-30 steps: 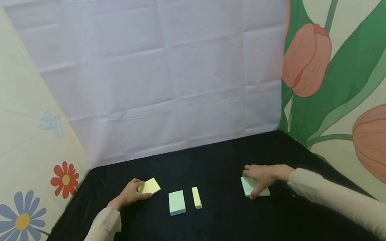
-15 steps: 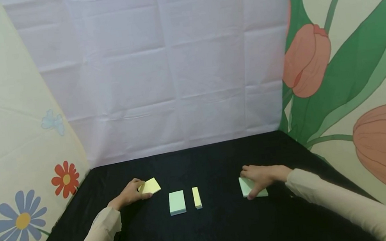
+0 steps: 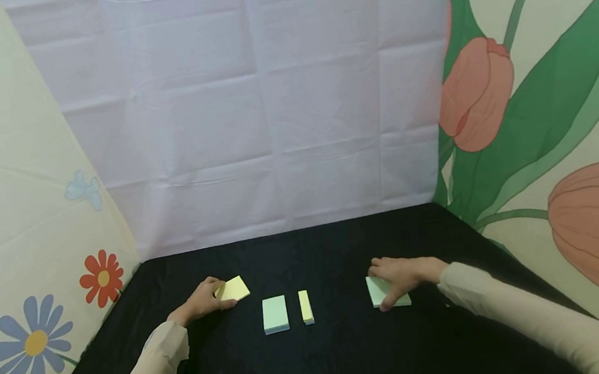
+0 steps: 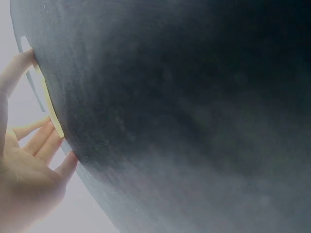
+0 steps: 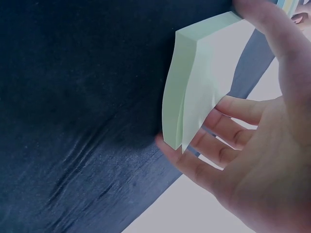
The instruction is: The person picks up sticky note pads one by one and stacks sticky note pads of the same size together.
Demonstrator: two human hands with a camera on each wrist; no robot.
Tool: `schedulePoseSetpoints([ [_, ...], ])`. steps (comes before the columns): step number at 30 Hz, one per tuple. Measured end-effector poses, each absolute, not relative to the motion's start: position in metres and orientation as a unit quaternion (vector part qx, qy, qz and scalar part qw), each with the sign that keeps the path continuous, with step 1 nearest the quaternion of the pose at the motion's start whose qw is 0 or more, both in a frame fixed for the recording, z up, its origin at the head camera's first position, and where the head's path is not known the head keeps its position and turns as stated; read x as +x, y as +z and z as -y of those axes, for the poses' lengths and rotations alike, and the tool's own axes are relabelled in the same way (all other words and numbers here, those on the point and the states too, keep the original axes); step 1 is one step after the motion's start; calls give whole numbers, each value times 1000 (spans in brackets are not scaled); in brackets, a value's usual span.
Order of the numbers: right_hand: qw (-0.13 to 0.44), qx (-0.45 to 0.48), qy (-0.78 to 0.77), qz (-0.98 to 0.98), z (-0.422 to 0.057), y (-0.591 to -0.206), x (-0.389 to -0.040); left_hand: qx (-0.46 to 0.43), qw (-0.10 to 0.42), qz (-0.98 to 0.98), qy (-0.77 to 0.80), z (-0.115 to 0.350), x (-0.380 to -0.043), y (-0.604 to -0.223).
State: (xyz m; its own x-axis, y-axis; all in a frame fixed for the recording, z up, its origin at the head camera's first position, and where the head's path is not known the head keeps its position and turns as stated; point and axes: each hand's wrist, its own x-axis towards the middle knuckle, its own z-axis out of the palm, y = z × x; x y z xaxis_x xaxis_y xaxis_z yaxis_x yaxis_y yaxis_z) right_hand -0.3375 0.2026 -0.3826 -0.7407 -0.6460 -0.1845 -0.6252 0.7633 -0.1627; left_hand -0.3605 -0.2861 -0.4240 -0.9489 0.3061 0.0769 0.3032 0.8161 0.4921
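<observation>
My left hand (image 3: pixel 201 299) holds a square yellow sticky note pad (image 3: pixel 235 288) by its edges, at the left of the black-covered table. In the left wrist view, the thumb and fingertips (image 4: pixel 50 127) meet opposite ends of that yellow pad (image 4: pixel 50 104). At the right, my right hand (image 3: pixel 403 275) spans a pale green sticky note pad (image 3: pixel 377 290), thumb on the near edge and fingers on the far one. The right wrist view shows this thick green pad (image 5: pixel 181 87) on the cloth, its top sheet slightly lifted at one corner.
Between the hands lie a thicker pale green pad (image 3: pixel 275 313) with a bluish lower layer and a narrow yellow pad (image 3: pixel 305 306) over a blue layer. A white cloth backdrop (image 3: pixel 269 105) rises behind the black cloth (image 3: pixel 334 256), with flower-printed curtains on both sides.
My right hand has slid a short way left, bringing the pale green pad along with it across the cloth. The left hand and its yellow pad stay in place.
</observation>
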Motion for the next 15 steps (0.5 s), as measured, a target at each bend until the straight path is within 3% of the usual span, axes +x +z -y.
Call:
schedulePoseSetpoints([
  [15,128,-338,-42,-931,-190,-379,-337,164,1,-953,256,288,-363,-425],
])
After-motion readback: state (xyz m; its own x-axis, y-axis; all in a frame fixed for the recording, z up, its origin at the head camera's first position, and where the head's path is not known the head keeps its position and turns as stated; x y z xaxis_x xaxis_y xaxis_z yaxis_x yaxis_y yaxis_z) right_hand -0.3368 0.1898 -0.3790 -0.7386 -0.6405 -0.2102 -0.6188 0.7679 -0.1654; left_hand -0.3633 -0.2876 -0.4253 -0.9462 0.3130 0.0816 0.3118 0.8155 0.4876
